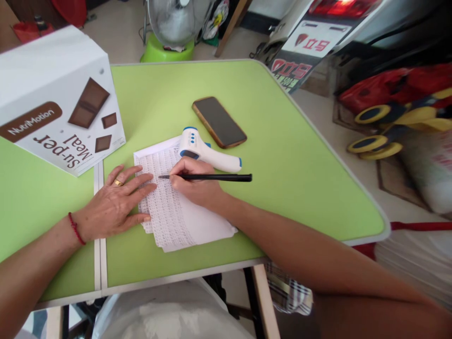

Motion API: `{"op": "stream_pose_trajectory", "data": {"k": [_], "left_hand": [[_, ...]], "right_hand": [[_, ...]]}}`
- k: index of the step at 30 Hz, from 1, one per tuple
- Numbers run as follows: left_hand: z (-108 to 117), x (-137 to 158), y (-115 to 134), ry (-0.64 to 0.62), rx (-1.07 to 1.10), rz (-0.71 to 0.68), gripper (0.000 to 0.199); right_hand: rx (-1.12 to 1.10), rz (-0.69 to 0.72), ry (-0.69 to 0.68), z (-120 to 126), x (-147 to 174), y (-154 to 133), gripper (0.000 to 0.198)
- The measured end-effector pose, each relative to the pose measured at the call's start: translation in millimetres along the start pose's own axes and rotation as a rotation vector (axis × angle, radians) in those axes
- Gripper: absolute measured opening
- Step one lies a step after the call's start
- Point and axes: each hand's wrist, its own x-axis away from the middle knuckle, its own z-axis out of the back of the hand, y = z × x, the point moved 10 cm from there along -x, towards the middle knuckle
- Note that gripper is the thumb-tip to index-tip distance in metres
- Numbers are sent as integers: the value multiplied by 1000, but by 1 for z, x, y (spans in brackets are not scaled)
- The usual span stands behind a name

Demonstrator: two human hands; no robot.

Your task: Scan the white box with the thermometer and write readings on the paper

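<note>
A black pen [222, 177] is pinched in my right hand [196, 181], its tip down at the written part of a stack of paper sheets [197, 223]. Rows of small handwriting cover the left and middle of the top sheet; its right part is blank. My left hand [113, 202] lies flat with fingers apart, fingertips on the sheets' left edge. It wears a gold ring and a red cord bracelet. Just beyond my right hand, a white and blue infrared thermometer [208, 153] rests across the paper's top edge. Behind it lies a dark-screened phone [221, 121] in a brown case.
The green folding table [300, 188] has a pale rim and a seam left of the paper. A white NutriMotion box [52, 103] stands at the left. Beyond the table are a fan [173, 21] on a green stool [167, 54] and a vehicle's rear plate [316, 40].
</note>
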Motion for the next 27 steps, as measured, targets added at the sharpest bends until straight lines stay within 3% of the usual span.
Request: {"op": "stream_pose_trajectory", "data": {"k": [18,27], "left_hand": [[-1,0,-1,-8,11,10,59],[-1,0,-1,-9,24,16,58]], "right_hand": [[-19,14,18,4,0,-2,9],[-41,42,-50,-5,2,-3,8]]}}
